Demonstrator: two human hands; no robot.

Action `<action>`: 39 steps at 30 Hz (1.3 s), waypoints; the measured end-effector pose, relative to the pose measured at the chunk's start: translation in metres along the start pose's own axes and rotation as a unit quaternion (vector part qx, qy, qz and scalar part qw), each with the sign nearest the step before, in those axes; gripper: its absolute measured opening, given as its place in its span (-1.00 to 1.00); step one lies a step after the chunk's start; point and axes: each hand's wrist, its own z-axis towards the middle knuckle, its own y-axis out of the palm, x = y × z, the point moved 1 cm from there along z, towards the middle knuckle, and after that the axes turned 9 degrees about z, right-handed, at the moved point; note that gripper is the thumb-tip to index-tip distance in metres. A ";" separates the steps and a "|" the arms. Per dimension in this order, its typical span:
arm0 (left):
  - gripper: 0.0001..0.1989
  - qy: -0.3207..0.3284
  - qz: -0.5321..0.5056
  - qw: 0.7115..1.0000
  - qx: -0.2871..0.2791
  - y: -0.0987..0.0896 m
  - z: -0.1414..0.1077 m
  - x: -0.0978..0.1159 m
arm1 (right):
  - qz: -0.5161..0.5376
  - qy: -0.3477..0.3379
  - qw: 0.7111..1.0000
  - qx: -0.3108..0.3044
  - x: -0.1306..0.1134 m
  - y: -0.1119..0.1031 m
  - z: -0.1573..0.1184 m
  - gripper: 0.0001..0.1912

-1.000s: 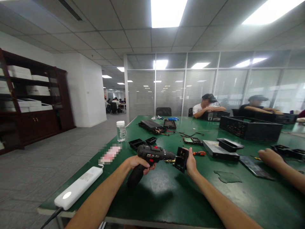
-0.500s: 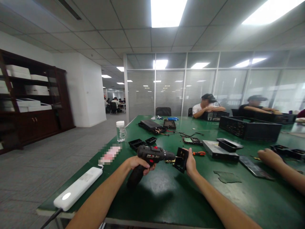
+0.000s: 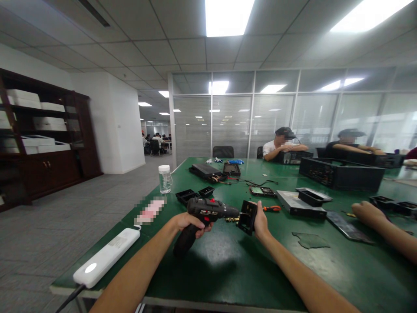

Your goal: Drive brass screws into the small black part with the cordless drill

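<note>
My left hand (image 3: 194, 224) is wrapped round the grip of a black cordless drill (image 3: 208, 209) with red buttons, its nose pointing right. In my right hand (image 3: 260, 220) is a small black plastic housing (image 3: 247, 216), held upright and tilted with its open side toward the drill. The drill's bit reaches into that side; whether it sits on a screw is too small to tell. Behind the drill nose lies a small heap of brass-coloured pieces (image 3: 232, 219). An orange-handled screwdriver (image 3: 272, 208) rests just beyond my right hand.
Black plastic trays (image 3: 187, 196) and a clear bottle (image 3: 165, 180) stand at left, near a white power strip (image 3: 107, 256). Rightward are a metal drive case (image 3: 293, 204), a dark flat panel (image 3: 350, 227) and a co-worker's hand (image 3: 369, 216). A computer case (image 3: 342, 176) stands farther back.
</note>
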 end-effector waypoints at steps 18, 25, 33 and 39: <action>-0.62 0.006 -0.002 1.000 -0.008 -0.003 0.001 -0.002 | 0.016 0.010 1.000 0.001 -0.003 0.003 -0.002 -0.43; -0.63 0.011 -0.004 1.000 -0.013 -0.002 0.001 -0.001 | 0.015 0.015 1.000 -0.002 -0.003 0.003 -0.003 -0.44; -0.62 0.003 -0.007 1.000 -0.006 -0.002 0.001 -0.002 | 0.014 0.021 1.000 -0.002 -0.005 0.003 -0.004 -0.44; -0.60 0.000 -0.001 1.000 -0.004 -0.002 0.001 -0.002 | 0.017 0.016 1.000 -0.007 0.000 0.001 0.001 -0.43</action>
